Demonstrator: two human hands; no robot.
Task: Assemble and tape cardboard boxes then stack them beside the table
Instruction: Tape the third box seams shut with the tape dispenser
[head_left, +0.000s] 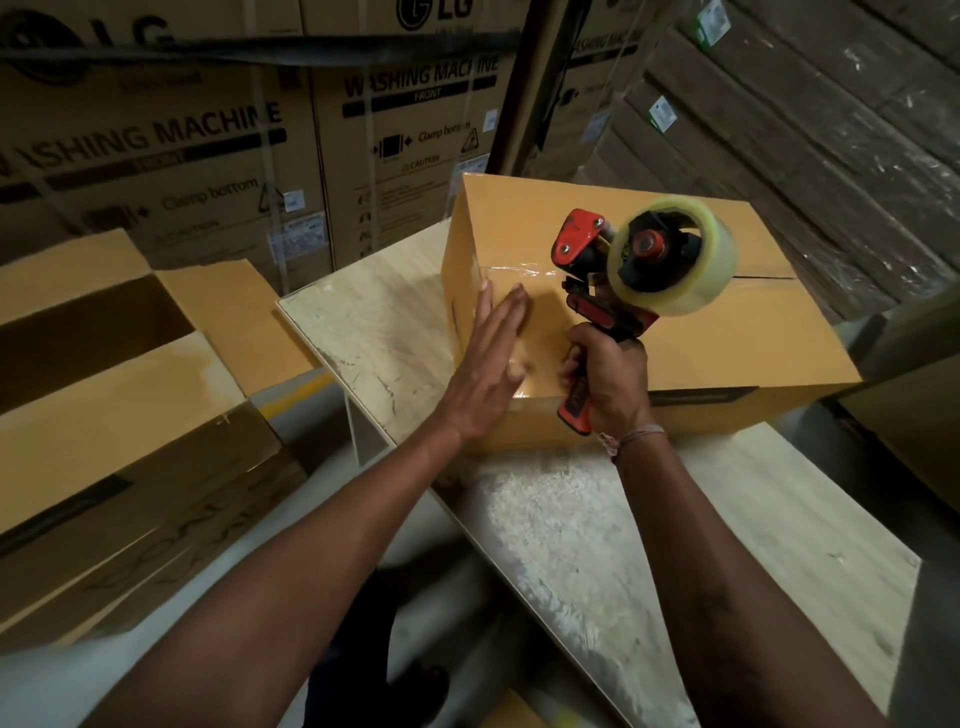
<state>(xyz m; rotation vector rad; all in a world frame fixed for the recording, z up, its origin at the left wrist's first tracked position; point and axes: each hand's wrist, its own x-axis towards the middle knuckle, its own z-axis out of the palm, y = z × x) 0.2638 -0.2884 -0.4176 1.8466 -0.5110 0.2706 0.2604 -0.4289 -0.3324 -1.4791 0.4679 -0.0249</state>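
A closed cardboard box (727, 332) lies on the pale wooden table (597, 519), its top flaps meeting in a seam across the middle. Clear tape runs from the left edge of the top along that seam. My left hand (493, 364) presses flat, fingers straight, on the box's near left corner. My right hand (608, 379) grips the handle of a red and black tape dispenser (623, 270), whose clear tape roll (675, 254) stands above the box top. The dispenser's head sits on the seam at the end of the tape strip.
Cardboard boxes (104, 415) stand to the left below the table, the farther one open-topped. Large washing machine cartons (395, 130) form a wall behind. Stacked flat cardboard (831, 130) fills the right. Grey floor (62, 686) shows at the lower left.
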